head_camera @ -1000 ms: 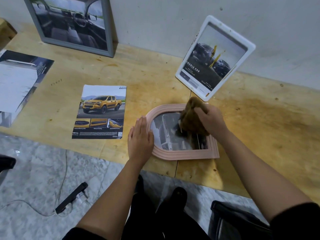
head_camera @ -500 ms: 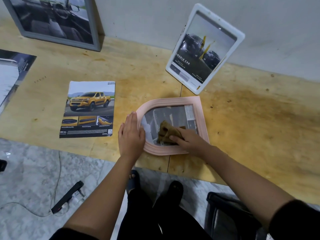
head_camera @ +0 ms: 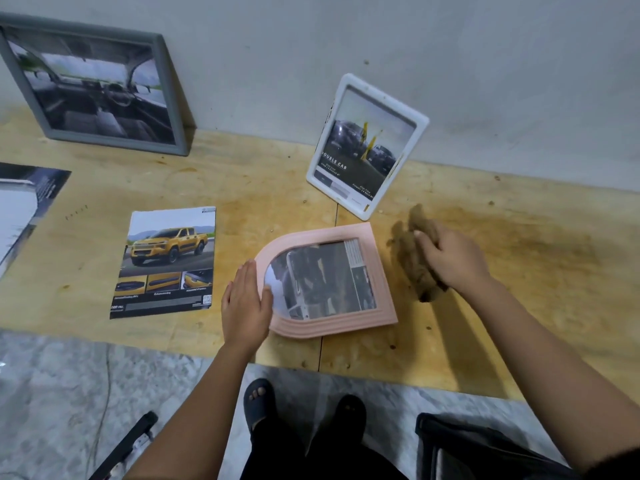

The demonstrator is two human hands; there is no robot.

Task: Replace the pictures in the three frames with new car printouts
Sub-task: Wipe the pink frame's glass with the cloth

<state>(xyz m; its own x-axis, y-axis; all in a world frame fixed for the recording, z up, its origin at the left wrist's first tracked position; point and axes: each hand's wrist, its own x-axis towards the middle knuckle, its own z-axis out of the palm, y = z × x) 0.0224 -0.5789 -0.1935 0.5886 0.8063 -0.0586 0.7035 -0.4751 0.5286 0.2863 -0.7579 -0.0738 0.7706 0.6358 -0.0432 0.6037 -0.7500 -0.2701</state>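
Observation:
A pink arched frame (head_camera: 372, 271) lies flat on the wooden table (head_camera: 242, 188) with a grey car picture behind its glass. My left hand (head_camera: 244, 304) rests flat on the frame's curved left end, fingers together. My right hand (head_camera: 450, 261) is off to the frame's right, shut on a brown cloth (head_camera: 417, 258) that is blurred. A white frame (head_camera: 367, 147) with a dark car picture leans on the wall behind. A grey frame (head_camera: 93, 88) with a car-interior picture leans at the back left. A yellow pickup printout (head_camera: 166, 263) lies left of the pink frame.
More printed sheets (head_camera: 24, 209) lie at the table's left edge. Below the table's front edge are a marble floor, my feet in dark sandals (head_camera: 258, 400), a black tool with a cable (head_camera: 128, 445) at the lower left and a dark bag (head_camera: 478, 448) at the lower right.
My right hand has lifted the brown cloth off the pink frame's glass and swung it to the right of the frame. My left hand stays on the frame's left end.

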